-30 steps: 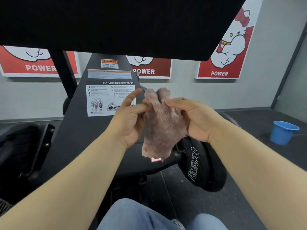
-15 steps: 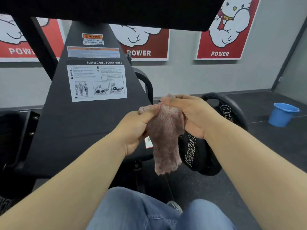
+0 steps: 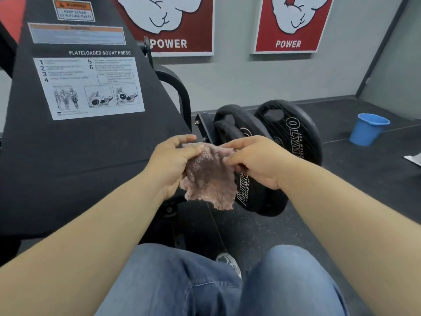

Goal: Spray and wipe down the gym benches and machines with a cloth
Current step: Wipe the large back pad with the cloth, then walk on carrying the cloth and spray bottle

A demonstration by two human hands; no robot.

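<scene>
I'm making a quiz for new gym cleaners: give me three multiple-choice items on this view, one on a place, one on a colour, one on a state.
1. Where does the bucket stand? A on the floor at the right; B on the person's lap; C on the squat press.
2. What colour is the bucket? A red; B blue; C white.
3. How is the cloth held? A lying on the floor; B draped over a knee; C pinched by the left hand and right hand, hanging free.
Key: 1 A, it sits on the dark floor; 2 B, its side is blue; 3 C, both hands' fingers pinch its upper edge.
</scene>
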